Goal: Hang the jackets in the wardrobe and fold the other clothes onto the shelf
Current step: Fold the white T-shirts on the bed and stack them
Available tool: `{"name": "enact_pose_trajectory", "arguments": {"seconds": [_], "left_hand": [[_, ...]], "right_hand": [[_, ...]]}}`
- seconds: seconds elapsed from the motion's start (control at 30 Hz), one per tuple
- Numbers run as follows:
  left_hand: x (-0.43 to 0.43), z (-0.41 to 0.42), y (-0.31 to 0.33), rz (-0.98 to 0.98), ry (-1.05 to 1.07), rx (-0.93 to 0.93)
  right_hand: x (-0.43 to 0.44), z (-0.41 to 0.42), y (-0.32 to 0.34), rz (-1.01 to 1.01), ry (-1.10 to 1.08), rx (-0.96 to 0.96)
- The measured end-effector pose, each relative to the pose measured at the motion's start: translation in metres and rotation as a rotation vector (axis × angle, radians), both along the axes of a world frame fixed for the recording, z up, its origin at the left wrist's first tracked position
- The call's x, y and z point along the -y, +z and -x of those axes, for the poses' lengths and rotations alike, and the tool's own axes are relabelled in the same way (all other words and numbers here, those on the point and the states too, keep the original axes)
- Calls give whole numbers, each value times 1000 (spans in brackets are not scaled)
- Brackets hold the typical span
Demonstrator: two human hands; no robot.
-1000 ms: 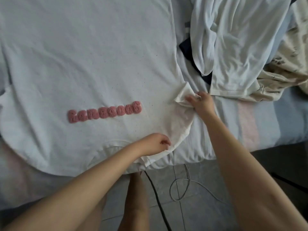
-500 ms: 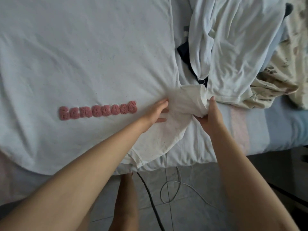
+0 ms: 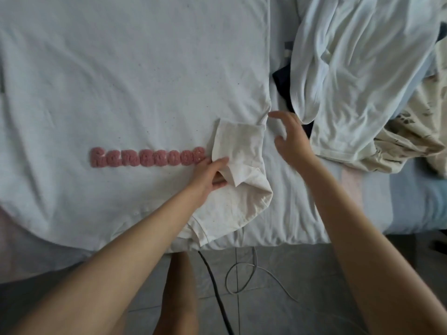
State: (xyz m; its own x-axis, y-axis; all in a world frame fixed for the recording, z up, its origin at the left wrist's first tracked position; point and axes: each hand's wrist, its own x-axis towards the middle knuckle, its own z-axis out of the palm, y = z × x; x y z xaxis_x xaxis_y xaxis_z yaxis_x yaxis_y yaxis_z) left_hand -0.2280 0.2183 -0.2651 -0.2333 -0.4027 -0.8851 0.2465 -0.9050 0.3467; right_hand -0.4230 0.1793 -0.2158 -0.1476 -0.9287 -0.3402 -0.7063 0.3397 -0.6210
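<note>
The T-shirt (image 3: 135, 76) lies flat and face up on the bed (image 3: 297, 213), its neck toward the person and its pink lettering (image 3: 147, 157) reading across the chest. Just right of the lettering, the sleeve (image 3: 242, 146) is turned in over the body of the shirt. The fold is rough: one corner is peaked and the shoulder cloth below it bunches.

The left hand (image 3: 210, 174) sits at the right end of the lettering. Its grip pinches the loose sleeve edge, one finger on top and the others tucked under the fold. The right hand (image 3: 291, 141) hangs further right of the lettering, past the shirt's side seam. Its grip is released, fingers spread, holding nothing.

To do this fold well, the left hand should pin the sleeve down while the right palm sweeps over it toward the lettering, pressing out the peak. The side edge should then run straight from shoulder to hem. The far sleeve, left of the lettering, likely needs the same turn.

Well right of the lettering lie a crumpled white garment (image 3: 350, 68), a dark piece (image 3: 283, 78) under it and a patterned cloth (image 3: 411, 141); the sweep should not drag them in.
</note>
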Motion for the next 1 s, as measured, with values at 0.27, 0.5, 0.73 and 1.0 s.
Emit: {"name": "enact_pose_trajectory", "arguments": {"seconds": [0.27,0.5,0.73,1.0], "left_hand": [[-6,1,6,312,-97,426],[18,-46,-3,784,-342,766],[23,-74,-7,738,-578,517],[9,-86,-10,867,-441,662]], "right_hand": [[54,-19,-19,-252,561,-248],[64,-9,-12,-377,491,-269],[66,-29,-13,-377,398,-324],[75,-55,-30,-355,-9,224]]}}
